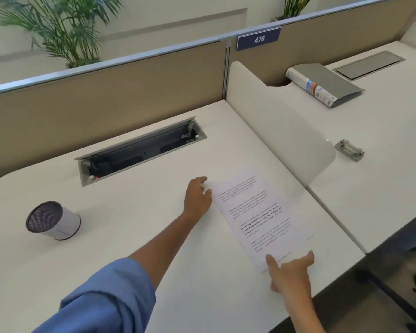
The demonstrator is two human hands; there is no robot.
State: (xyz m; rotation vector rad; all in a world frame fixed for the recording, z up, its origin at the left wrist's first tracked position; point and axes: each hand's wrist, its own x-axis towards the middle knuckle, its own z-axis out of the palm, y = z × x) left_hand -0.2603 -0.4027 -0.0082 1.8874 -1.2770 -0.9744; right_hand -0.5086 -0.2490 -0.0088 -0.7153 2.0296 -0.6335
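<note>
A printed sheet of paper (257, 212) with several paragraphs of text lies on the white desk (154, 248), angled toward the right. My left hand (197, 198) holds the sheet's far left corner, its fingers curled over the edge. My right hand (291, 272) pinches the near edge, thumb on top and fingers under the paper. A blue sleeve covers my left upper arm.
A small cylindrical speaker (52, 221) lies at the left. An open cable tray (139, 150) is sunk into the desk behind. A white divider (274, 131) separates the neighbouring desk, which holds a grey binder (322, 84) and a metal clip (348, 150).
</note>
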